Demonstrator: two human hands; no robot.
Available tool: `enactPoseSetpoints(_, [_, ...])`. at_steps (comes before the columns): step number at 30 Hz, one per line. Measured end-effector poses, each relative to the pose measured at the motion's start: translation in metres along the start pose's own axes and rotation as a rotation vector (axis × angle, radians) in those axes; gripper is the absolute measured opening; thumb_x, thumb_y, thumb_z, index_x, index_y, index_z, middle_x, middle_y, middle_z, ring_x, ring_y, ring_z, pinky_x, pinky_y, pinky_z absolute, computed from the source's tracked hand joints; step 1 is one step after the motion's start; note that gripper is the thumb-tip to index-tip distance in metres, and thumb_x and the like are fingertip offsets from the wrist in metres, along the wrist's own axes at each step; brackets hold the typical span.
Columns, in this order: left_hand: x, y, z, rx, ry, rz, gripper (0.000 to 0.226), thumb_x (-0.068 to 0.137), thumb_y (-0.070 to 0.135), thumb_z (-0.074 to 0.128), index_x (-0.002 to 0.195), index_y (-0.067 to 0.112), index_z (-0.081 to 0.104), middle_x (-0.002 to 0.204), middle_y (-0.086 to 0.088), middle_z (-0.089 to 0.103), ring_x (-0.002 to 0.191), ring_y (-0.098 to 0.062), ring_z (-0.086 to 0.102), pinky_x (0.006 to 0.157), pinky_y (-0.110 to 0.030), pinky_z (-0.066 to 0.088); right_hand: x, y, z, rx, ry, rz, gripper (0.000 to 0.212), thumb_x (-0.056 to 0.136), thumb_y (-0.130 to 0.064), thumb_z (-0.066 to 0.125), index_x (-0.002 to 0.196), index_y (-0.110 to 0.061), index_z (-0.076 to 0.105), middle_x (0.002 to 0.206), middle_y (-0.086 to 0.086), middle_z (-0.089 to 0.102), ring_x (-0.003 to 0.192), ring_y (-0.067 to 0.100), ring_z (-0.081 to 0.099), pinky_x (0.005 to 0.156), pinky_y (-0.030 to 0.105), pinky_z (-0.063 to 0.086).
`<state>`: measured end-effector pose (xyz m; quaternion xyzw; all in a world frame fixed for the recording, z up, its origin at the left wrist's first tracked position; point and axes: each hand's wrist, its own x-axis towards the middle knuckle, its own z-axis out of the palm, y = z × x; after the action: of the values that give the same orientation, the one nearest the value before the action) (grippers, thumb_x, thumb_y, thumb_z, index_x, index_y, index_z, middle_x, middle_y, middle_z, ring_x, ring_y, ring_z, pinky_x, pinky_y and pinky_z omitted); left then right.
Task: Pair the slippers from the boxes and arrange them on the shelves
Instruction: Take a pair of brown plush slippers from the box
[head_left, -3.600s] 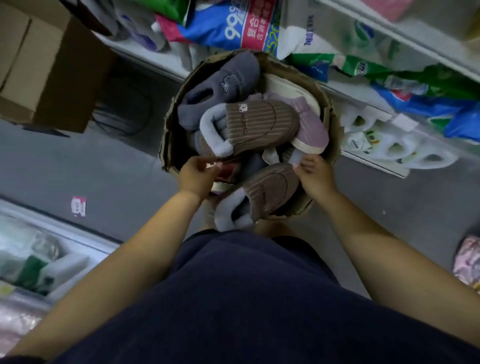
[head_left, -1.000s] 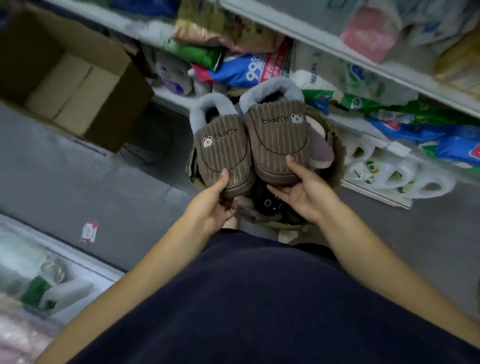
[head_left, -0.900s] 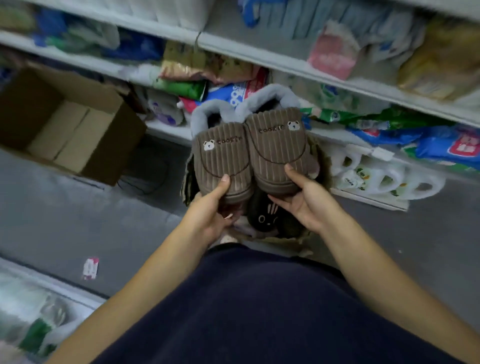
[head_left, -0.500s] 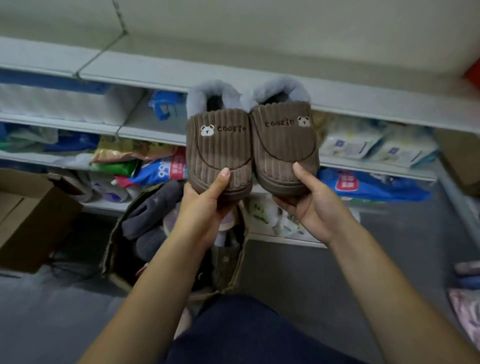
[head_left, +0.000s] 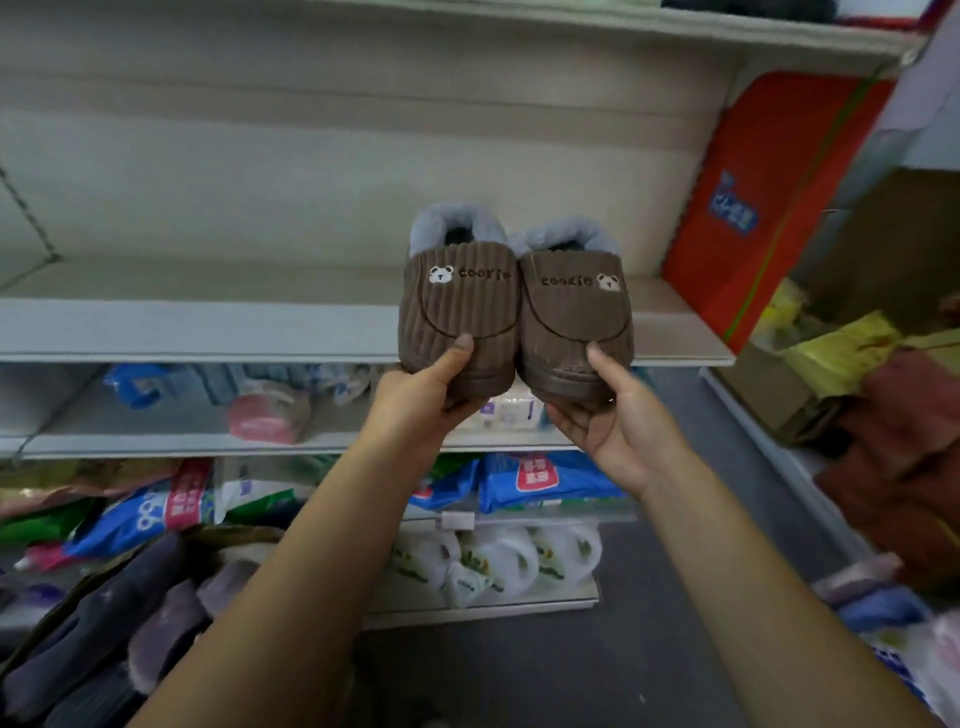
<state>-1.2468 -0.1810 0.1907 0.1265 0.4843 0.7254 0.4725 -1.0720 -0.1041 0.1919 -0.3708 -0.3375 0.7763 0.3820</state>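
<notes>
Two brown corduroy slippers with grey fleece lining and a small bear logo are held side by side, toes toward me. My left hand (head_left: 421, 402) grips the toe of the left slipper (head_left: 457, 312). My right hand (head_left: 613, 415) grips the toe of the right slipper (head_left: 574, 317). Both slippers hover at the front edge of a pale shelf board (head_left: 208, 327), near its right end. The slipper box (head_left: 104, 623) sits at lower left with several grey and purple slippers in it.
A red carton (head_left: 769, 208) stands at the shelf's right end. Below are shelves with packaged goods (head_left: 545, 478) and white bottles (head_left: 498, 561). A cardboard box with yellow items (head_left: 841, 353) and a reddish cloth (head_left: 904, 457) sit at right. More slippers lie at lower right (head_left: 872, 597).
Both hands lifted the brown pair out of the box and raised it up to the pale shelf. My view rose from the floor to the shelves.
</notes>
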Motion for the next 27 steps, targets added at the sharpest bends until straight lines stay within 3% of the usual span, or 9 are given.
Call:
enactPoseSetpoints(3, [0.035,-0.009,0.04,0.017,-0.013,-0.047,0.056,0.085,0.017,0.08,0.133,0.002,0.055,0.124,-0.019,0.068,0.099,-0.032,0.072,0.069,-0.039,0.062,0.03,-0.028,-0.02,0.021,0.062,-0.014,0.038,0.097,-0.036,0.061,0.129,-0.017,0.06,0.117,0.01,0.073,0.108,0.027,0.07,0.08,0.034,0.058])
enactPoseSetpoints(7, [0.082,-0.025,0.086,0.038,-0.047,-0.106,0.046,0.086,0.014,0.078,0.125,0.001,0.058,0.111,-0.018,0.071,0.089,-0.029,0.071,0.064,-0.039,0.064,0.073,-0.064,-0.047,0.023,0.119,-0.013,0.017,0.098,-0.032,0.061,0.108,-0.019,0.063,0.1,0.009,0.076,0.105,0.029,0.068,0.088,0.037,0.055])
enactPoseSetpoints(10, [0.123,-0.039,0.119,0.059,-0.072,-0.167,0.049,0.085,0.015,0.079,0.128,0.003,0.058,0.119,-0.019,0.068,0.096,-0.032,0.07,0.069,-0.041,0.063,0.11,-0.085,-0.068,0.009,0.162,-0.012,0.015,0.097,-0.03,0.064,0.109,-0.022,0.063,0.109,0.008,0.073,0.104,0.027,0.068,0.092,0.038,0.054])
enactPoseSetpoints(13, [0.162,-0.054,0.145,0.087,-0.061,-0.194,0.06,0.081,0.017,0.083,0.134,0.006,0.056,0.128,-0.019,0.065,0.109,-0.037,0.067,0.061,-0.039,0.063,0.147,-0.102,-0.086,-0.007,0.214,0.0,0.02,0.096,-0.029,0.066,0.113,-0.022,0.06,0.113,0.011,0.069,0.104,0.03,0.068,0.101,0.043,0.051])
enactPoseSetpoints(17, [0.2,-0.079,0.165,0.141,-0.019,-0.23,0.072,0.076,0.021,0.088,0.138,0.009,0.053,0.133,-0.02,0.062,0.113,-0.038,0.064,0.059,-0.038,0.062,0.188,-0.106,-0.114,-0.018,0.269,0.018,0.03,0.097,-0.032,0.064,0.124,-0.023,0.055,0.114,0.011,0.067,0.105,0.034,0.067,0.096,0.043,0.054])
enactPoseSetpoints(20, [0.21,-0.102,0.179,0.229,0.047,-0.213,0.118,0.053,0.043,0.097,0.147,0.007,0.035,0.145,-0.02,0.05,0.124,-0.041,0.056,0.084,-0.05,0.061,0.209,-0.101,-0.137,-0.079,0.363,-0.044,0.04,0.097,-0.035,0.064,0.13,-0.014,0.053,0.126,0.013,0.064,0.103,0.032,0.067,0.084,0.043,0.059])
enactPoseSetpoints(22, [0.206,-0.113,0.189,0.385,0.116,-0.1,0.112,0.068,0.04,0.091,0.148,0.001,0.021,0.152,-0.018,0.042,0.135,-0.037,0.047,0.111,-0.046,0.043,0.219,-0.1,-0.149,-0.176,0.416,-0.083,0.052,0.095,-0.041,0.064,0.132,-0.006,0.052,0.125,0.016,0.064,0.097,0.034,0.07,0.079,0.043,0.061])
enactPoseSetpoints(24, [0.204,-0.123,0.194,0.562,0.179,0.042,0.096,0.081,0.035,0.082,0.146,0.0,0.02,0.152,-0.02,0.037,0.137,-0.036,0.043,0.111,-0.037,0.037,0.223,-0.101,-0.153,-0.357,0.45,-0.116,0.066,0.092,-0.054,0.063,0.131,-0.003,0.05,0.122,0.018,0.066,0.092,0.034,0.073,0.081,0.045,0.061])
enactPoseSetpoints(27, [0.198,-0.122,0.196,0.889,0.202,0.092,0.108,0.079,0.049,0.08,0.151,-0.001,0.017,0.152,-0.023,0.024,0.141,-0.04,0.03,0.115,-0.049,0.032,0.228,-0.103,-0.156,-0.828,0.525,-0.19,0.08,0.092,-0.063,0.053,0.139,0.001,0.042,0.138,0.022,0.053,0.119,0.038,0.057,0.102,0.043,0.048])
